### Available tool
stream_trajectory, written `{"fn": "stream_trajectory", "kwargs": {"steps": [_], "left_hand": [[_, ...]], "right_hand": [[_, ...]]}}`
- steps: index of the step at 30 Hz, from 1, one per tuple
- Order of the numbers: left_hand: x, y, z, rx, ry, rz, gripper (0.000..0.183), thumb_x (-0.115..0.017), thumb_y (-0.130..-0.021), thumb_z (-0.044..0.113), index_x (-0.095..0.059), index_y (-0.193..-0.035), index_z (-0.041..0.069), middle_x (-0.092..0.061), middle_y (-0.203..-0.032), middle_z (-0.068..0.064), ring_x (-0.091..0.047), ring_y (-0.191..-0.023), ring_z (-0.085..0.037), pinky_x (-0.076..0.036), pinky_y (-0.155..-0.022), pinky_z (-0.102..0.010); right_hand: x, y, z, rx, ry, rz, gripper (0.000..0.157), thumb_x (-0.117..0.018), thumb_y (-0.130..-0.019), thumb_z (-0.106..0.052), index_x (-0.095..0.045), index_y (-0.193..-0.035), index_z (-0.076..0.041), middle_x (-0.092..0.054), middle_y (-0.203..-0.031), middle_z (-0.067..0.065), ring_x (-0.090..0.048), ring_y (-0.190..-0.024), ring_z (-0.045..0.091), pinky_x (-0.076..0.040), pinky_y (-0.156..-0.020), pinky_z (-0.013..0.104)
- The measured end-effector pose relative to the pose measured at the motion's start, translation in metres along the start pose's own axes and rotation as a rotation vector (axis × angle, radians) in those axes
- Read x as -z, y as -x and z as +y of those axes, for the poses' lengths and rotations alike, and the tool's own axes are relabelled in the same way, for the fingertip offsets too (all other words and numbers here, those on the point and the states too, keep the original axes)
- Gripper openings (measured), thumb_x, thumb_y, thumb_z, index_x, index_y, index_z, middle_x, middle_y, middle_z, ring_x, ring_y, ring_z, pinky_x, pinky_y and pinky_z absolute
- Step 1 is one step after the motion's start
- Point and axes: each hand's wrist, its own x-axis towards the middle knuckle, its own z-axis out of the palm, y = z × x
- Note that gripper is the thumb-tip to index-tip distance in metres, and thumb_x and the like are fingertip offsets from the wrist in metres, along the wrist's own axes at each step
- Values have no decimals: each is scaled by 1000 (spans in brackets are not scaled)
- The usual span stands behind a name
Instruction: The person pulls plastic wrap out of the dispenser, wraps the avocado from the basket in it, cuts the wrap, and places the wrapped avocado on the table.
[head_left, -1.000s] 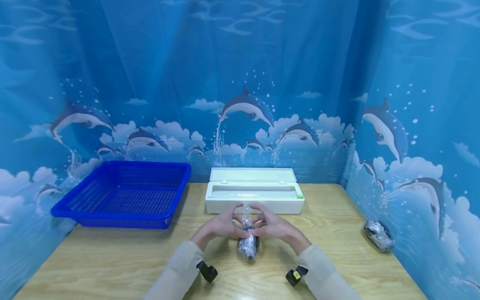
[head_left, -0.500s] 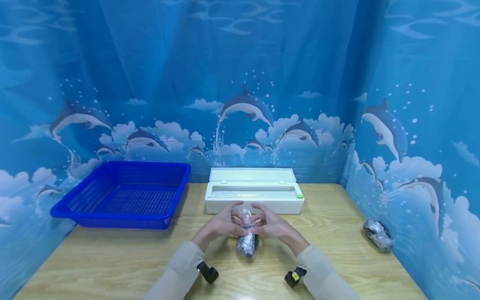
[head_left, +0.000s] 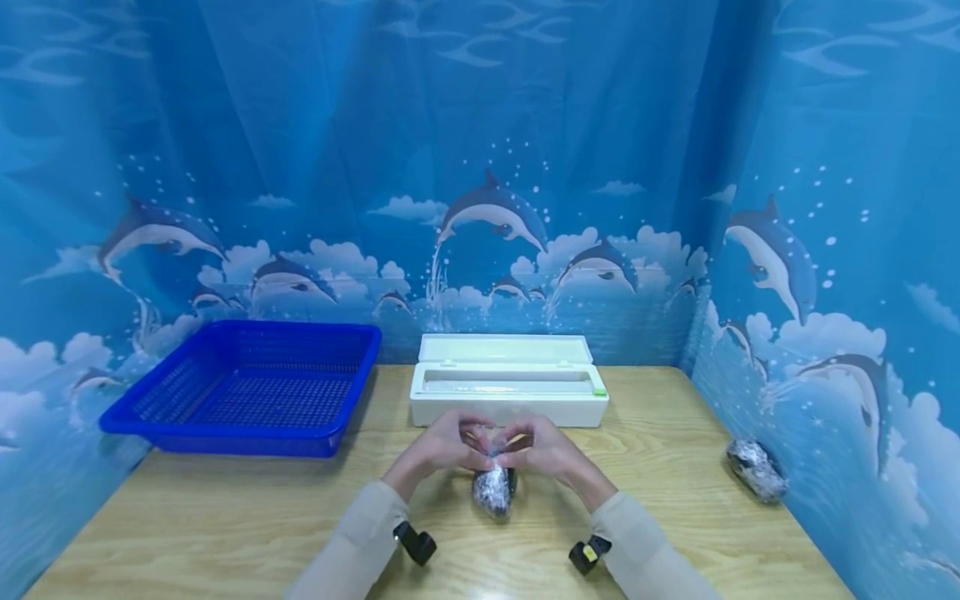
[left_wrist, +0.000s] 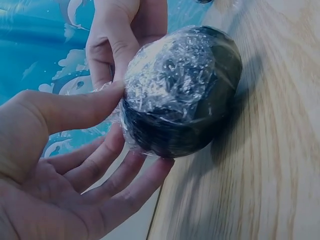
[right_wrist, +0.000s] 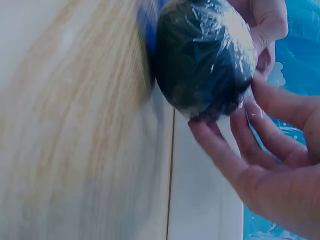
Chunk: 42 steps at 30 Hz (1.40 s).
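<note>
A dark, rounded oval object (head_left: 493, 492) wrapped in shiny cling film rests on the table at the front middle; its exact kind is masked by the film. My left hand (head_left: 447, 443) and right hand (head_left: 542, 446) meet at its far end and pinch the gathered cling film there. In the left wrist view, the left thumb presses at the edge of the wrapped object (left_wrist: 185, 90) while the fingertips touch its underside. From the right wrist, the right fingers curl about the end of the same wrapped object (right_wrist: 205, 60). The pinched film is mostly hidden by the fingers.
A white cling film dispenser box (head_left: 510, 411) with its lid up stands just behind the hands. At the left is a blue plastic basket (head_left: 225, 442). A second film-wrapped dark object (head_left: 757, 471) lies by the right edge of the wooden table (head_left: 225, 525).
The loose film standing up between my hands has been drawn down and gathered, and my fingers have come in closer together. The wrapped object stays in nearly the same spot.
</note>
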Motion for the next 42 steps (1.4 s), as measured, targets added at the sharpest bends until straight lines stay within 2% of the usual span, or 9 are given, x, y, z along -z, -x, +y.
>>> {"fn": "stream_trajectory", "kwargs": {"steps": [6,10,16,21,25,29,34,38,42], "left_hand": [[4,0,-3,0,-110,46,26,-89,-71,3,-78,-95,3,-76,-90,-5,-68,-82,-16,-60,-73,-28],[4,1,-3,-9,-142,57,18,-90,-72,6,-80,-87,4,-77,-81,-4,-65,-73,-14,-56,-66,-24],[6,5,0,23,-107,-13,14,-87,-79,9,-78,-88,3,-76,-88,-8,-70,-74,-17,-64,-67,-32],[8,7,1,18,-60,-100,20,-83,-87,18,-77,-96,1,-74,-100,-11,-73,-83,-20,-66,-70,-38],[8,7,3,4,-65,-125,24,-81,-89,23,-78,-97,1,-74,-113,-13,-71,-92,-20,-66,-71,-38],[7,7,4,4,-75,-131,20,-80,-90,20,-79,-94,1,-73,-122,-16,-71,-98,-22,-66,-71,-38],[7,8,5,10,-85,-135,17,-81,-89,19,-80,-93,2,-73,-123,-15,-72,-97,-21,-66,-73,-36],[6,8,4,2,-99,-129,13,-84,-86,14,-80,-93,4,-74,-121,-14,-73,-98,-22,-66,-75,-35],[6,8,3,19,-79,-135,15,-85,-82,6,-77,-93,1,-75,-114,-14,-75,-99,-24,-65,-76,-34]], "right_hand": [[4,1,0,54,79,-59,25,-83,-81,-1,-77,-106,-3,-74,-116,13,-71,-111,29,-59,-98,43],[4,-1,0,68,97,-66,18,-83,-82,-3,-80,-100,-4,-76,-113,10,-70,-106,19,-59,-98,41],[7,1,0,106,120,-106,16,-83,-83,-7,-80,-99,-4,-76,-113,11,-67,-105,16,-56,-100,45],[11,4,-4,120,114,-175,17,-75,-94,-19,-81,-97,-3,-74,-118,12,-64,-111,20,-53,-104,49],[12,4,-5,92,99,-173,22,-73,-96,-23,-81,-94,-3,-74,-117,9,-64,-111,19,-52,-103,45],[10,3,-3,71,96,-149,15,-78,-91,-17,-80,-95,-2,-76,-109,8,-67,-104,17,-55,-98,37],[9,3,-1,6,91,-102,19,-83,-84,-10,-72,-97,0,-73,-103,10,-70,-99,18,-59,-92,32],[7,3,-3,-84,89,-92,34,-84,-84,-13,-67,-111,0,-69,-112,13,-69,-103,22,-63,-85,36],[5,4,-4,-158,106,-116,46,-83,-87,-18,-64,-125,3,-70,-112,16,-70,-94,22,-65,-77,37]]}}
